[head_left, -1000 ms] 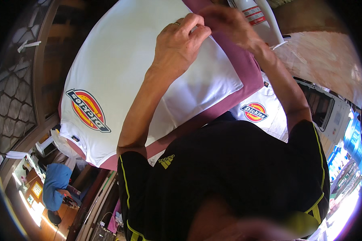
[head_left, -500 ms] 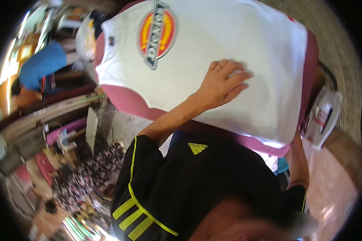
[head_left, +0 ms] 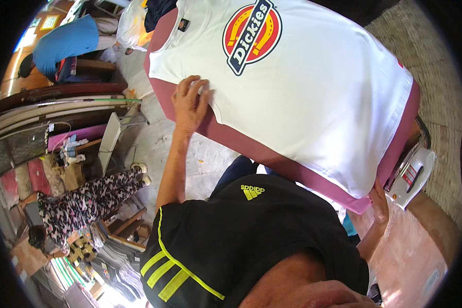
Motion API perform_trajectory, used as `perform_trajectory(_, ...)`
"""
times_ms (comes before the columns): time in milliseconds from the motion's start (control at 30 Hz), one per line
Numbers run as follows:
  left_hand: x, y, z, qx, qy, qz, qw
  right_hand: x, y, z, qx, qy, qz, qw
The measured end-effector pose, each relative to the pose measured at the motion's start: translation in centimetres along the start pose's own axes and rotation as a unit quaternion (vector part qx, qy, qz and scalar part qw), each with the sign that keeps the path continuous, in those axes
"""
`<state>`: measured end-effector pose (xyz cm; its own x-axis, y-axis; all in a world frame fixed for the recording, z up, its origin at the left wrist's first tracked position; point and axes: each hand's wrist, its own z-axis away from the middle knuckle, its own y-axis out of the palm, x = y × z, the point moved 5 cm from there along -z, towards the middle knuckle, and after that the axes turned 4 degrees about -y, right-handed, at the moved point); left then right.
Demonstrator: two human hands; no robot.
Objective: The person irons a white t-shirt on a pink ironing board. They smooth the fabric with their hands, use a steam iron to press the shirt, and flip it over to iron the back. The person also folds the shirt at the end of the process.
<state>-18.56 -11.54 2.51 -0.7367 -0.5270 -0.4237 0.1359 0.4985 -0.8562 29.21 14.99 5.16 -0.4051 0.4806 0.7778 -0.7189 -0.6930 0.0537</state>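
The white shirt lies spread over the maroon bench before me, print up, neck toward the left end, placed so, I judge, that the padding backs the cloth evenly. My left grip rests at the armhole edge, fingers bent and a little apart, perhaps to steady that edge; I see no cloth clamped in it. My right grip is by the hem at the near right corner, partly hidden, so I cannot tell whether it pinches anything. The iron sits just past that end, probably to keep it off the cloth. Beyond the neck end, a translucent bag bulges with something yellow-orange that I cannot make out
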Motion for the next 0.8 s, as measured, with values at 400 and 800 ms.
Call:
perform_trajectory(400, 7.0, -3.1, -4.1, 0.058, 0.186, 0.086, 0.977, -5.1, 3.2, 2.6, -0.291, -0.344, 0.425, 0.785)
perform_trajectory(800, 12.8, -3.7, -7.0, -0.027, 0.262, -0.114, 0.958, 1.3, 6.2, 5.3, -0.426, -0.354, 0.666, 0.499)
